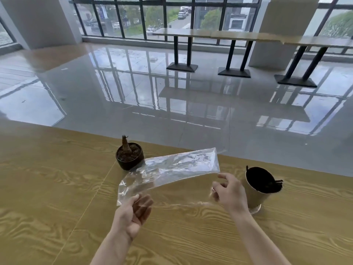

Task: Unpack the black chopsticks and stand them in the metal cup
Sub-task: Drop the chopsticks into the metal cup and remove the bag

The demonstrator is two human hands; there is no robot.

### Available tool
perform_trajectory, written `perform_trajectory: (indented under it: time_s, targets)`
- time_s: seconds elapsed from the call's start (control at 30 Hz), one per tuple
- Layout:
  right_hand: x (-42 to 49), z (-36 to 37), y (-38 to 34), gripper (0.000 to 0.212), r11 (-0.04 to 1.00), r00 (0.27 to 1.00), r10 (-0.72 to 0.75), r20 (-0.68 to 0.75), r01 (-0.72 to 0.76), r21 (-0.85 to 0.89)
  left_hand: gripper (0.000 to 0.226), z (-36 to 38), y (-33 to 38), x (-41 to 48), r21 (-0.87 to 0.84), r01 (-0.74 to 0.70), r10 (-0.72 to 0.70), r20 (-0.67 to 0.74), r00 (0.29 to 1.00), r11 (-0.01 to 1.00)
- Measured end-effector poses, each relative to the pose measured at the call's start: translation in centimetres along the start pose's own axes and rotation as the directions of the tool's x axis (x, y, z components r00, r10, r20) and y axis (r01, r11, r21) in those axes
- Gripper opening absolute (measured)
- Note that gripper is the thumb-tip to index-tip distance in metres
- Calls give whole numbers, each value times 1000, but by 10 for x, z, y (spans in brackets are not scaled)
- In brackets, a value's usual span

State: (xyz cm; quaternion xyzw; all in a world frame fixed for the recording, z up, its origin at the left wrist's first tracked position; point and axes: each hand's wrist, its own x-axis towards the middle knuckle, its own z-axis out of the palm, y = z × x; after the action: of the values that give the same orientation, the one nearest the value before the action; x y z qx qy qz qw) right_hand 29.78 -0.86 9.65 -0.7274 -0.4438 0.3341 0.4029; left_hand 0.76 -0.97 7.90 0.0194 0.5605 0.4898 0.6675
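Left hand [133,211]: palm up above the tabletop [47,188], thumb and fingers pinching the near end of the bag [172,169].
Right hand [229,192]: just left of the cup [256,196], fingers loosely curled around a thin clear strip that runs from the bag's near end; whether the grip is firm cannot be told.
Bag: clear plastic, long and flat, held off the tabletop between the two hands, far end pointing up and away toward the pot [129,155]; nothing dark shows inside it, so it looks empty.
Chopsticks [267,180]: black, a bundle standing in the cup, tops leaning over its right rim.
Cup: upright on the tabletop at the right, close beside the right hand; its mouth is filled by the dark bundle.
Pot: small, dark, with soil and a bare stub; sits behind the bag, well apart from the cup.
Step in hand: judged to be the tail of the task, with unpacking done, the chopsticks in the cup and only the wrapper left.
Next move calls for: laying or crumpling the bag aside, clear of the cup, with the right hand drawn back carefully so it does not knock the cup over.
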Motion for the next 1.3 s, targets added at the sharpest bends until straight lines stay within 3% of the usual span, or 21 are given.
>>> perform_trajectory:
  time_s: [0.23, 0.43, 0.53, 0.6, 0.67, 0.7, 0.73, 0.83, 0.87, 0.9, 1.0, 1.13, 1.3]
  targets:
    - [-5, 25, 33, 47, 953, 998, 52, 40, -38, -301, 11, -23, -26, 33, 145, 66, -34, -213, 976, 987]
    - [-6, 42, 69, 44, 809, 995, 11, 102, 51, -586, 10, -38, -43, 48, 452, -6, 173, -329, 928, 892]
    - [-9, 51, 83, 37, 680, 981, 17, 195, 132, -721, 21, -43, -51, 51, 710, -15, 334, -313, 889, 705]
    - [-12, 54, 91, 28, 648, 970, 35, 240, 161, -744, 54, -48, -54, 51, 815, 24, 415, -320, 852, 579]
    - [-13, 57, 98, 23, 666, 967, 53, 248, 151, -730, 91, -54, -57, 49, 840, 30, 451, -320, 833, 542]
    - [-14, 58, 101, 23, 673, 967, 63, 246, 141, -726, 99, -56, -59, 46, 867, 7, 489, -288, 823, 498]
    - [-14, 59, 103, 23, 675, 966, 72, 247, 135, -725, 100, -59, -62, 44, 922, -15, 546, -216, 809, 386]
    - [-17, 60, 104, 20, 661, 964, 87, 250, 133, -739, 85, -68, -73, 41, 971, -57, 623, 193, 758, -232]
    - [-18, 61, 104, 19, 648, 968, 83, 239, 130, -750, 79, -66, -75, 41, 928, -73, 584, 289, 759, -365]
    - [-19, 61, 104, 18, 629, 972, 70, 224, 131, -766, 75, -62, -76, 41, 895, -96, 534, 343, 773, -435]
    - [-22, 64, 102, 19, 576, 972, 0, 236, 193, -794, 70, -48, -82, 42, 827, -133, 411, 403, 817, -546]
    - [-25, 70, 100, 20, 528, 946, -10, 325, 281, -802, 64, -41, -88, 46, 793, -175, 347, 438, 830, -583]
    - [-28, 61, 100, 23, 662, 957, -10, 290, 224, -716, 63, -30, -90, 48, 768, -221, 329, 490, 807, -602]
